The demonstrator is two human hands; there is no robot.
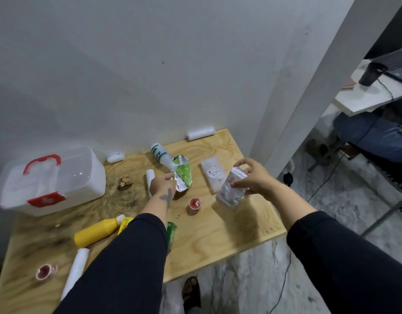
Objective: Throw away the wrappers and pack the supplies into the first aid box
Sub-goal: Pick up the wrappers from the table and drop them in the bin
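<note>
the first aid box (59,177) sits closed at the far left of the table (218,234), a yellow bottle (94,232) lying nearer me. my left hand (161,183) pinches the green and silver wrapper (183,175) in its fingers. right of it lies a cling film pack (212,172). my right hand (255,176) grips a clear wrapper (232,192), fingers closed on its edges above the table.

Wooden table (218,241), grey wall (150,64), marble floor (308,279), white desk (363,96), black cup (370,74)

Black long sleeves (132,257) pushed up; dark tattoo (165,196) on left wrist
</note>
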